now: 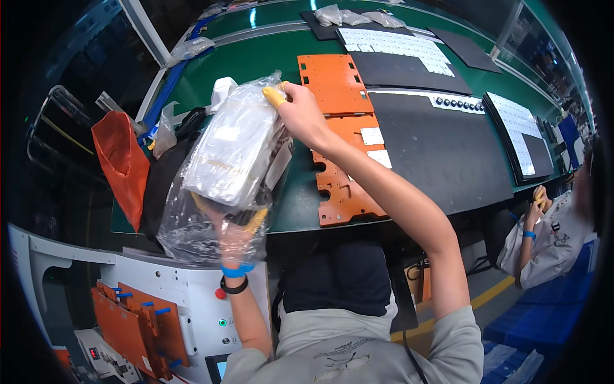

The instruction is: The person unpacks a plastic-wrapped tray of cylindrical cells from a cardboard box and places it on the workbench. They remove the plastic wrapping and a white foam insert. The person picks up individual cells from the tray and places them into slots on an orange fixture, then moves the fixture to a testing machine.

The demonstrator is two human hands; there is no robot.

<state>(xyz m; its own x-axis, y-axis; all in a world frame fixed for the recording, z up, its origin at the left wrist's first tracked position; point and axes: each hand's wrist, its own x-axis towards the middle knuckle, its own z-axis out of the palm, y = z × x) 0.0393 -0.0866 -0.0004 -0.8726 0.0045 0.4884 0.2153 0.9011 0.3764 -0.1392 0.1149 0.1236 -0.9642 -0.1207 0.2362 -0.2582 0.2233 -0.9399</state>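
Holding one clear plastic bag [179, 230], two bare hands, with a silvery-white block [220, 157] inside the film; bag and block tilted, upper end leaning right, raised at the near left edge of a green table [291, 214]. Right hand [300, 115]: thumb and forefinger, in yellow finger covers, closed in a pinch on the bag's upper right corner; wrist slightly bent, forearm running diagonally up and left across an orange hinged plate [332, 83], elbow bent out to the right. Left hand [233, 233]: blurred behind film, yellow-covered fingers parted around the block's lower end and gripping it; whether inside the bag or behind it cannot be told. Left forearm nearly upright from below, with blue band [238, 271] and black band [235, 287] at the wrist. Left of the bag: black bag [163, 185], then an open orange-red pouch [121, 173]. Right of the orange plate: dark mat [435, 160]. Below left: white machine cabinet [208, 291], orange plates [128, 326] with blue pegs. Far right: a co-worker's hands [542, 197], together, yellow-tipped.
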